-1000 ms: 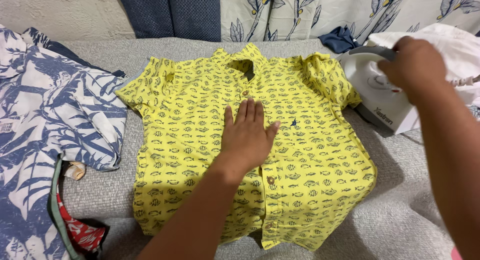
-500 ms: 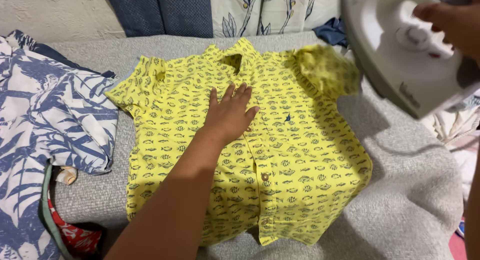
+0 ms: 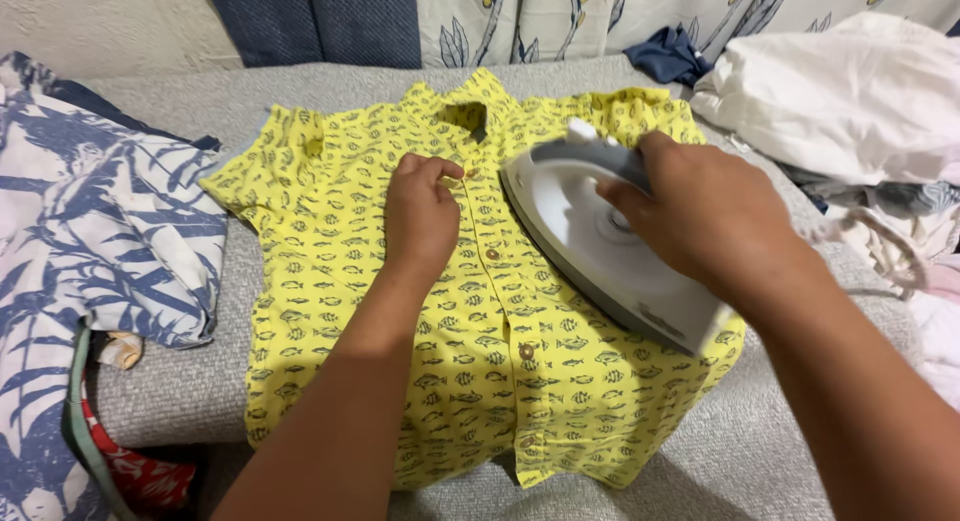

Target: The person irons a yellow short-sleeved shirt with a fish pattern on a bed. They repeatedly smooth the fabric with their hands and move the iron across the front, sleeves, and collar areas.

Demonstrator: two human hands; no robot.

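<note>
Right hand (image 3: 705, 206) is wrapped around the handle of a white iron (image 3: 600, 243), which is laid on the right front of a yellow fish-print shirt (image 3: 330, 281) spread flat on a grey padded surface (image 3: 800, 451). Iron's long axis is run diagonally, tip pointed up-left toward the collar and button placket. Left hand (image 3: 420, 216) is set just left of the tip, fingers curled, the placket edge pinched near a button. A blue-and-white leaf-print garment (image 3: 100, 241) is piled at left, white cloth (image 3: 830, 91) at right.
</note>
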